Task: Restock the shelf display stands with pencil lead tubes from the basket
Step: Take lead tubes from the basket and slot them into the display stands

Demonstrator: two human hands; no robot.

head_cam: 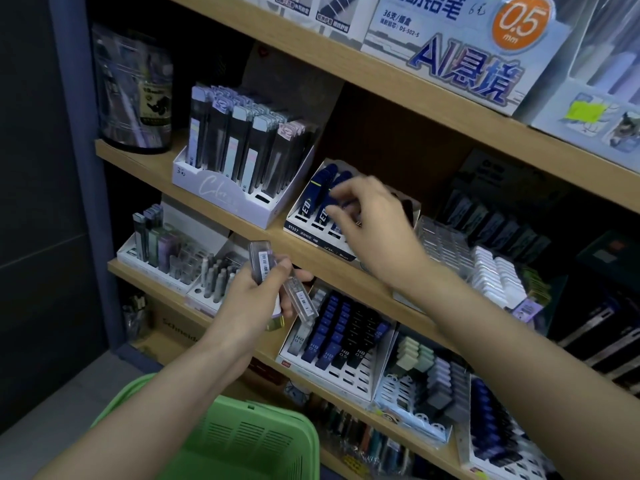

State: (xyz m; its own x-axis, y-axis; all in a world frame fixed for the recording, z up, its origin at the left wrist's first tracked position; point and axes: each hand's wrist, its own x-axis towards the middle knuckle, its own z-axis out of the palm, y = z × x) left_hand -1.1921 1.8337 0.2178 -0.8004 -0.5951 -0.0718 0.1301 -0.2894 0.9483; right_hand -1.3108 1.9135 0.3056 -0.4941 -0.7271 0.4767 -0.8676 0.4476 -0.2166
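My left hand (pixel 258 297) grips a small bunch of clear pencil lead tubes (pixel 268 268) with barcode labels, held in front of the middle shelf's edge. My right hand (pixel 372 220) reaches into the dark blue display stand (pixel 304 216) on the middle shelf, fingers curled around a blue lead tube (pixel 341 202) among the blue tubes standing there. The green plastic basket (pixel 242 434) sits low in front of me, below my left forearm; its contents are hidden.
A white stand of dark lead tubes (pixel 239 157) stands left of the blue stand. On the shelf below, a stand with blue and black HB tubes (pixel 339 337) has free slots. Eraser stands (pixel 426 382) and clear boxes (pixel 446 244) fill the right side.
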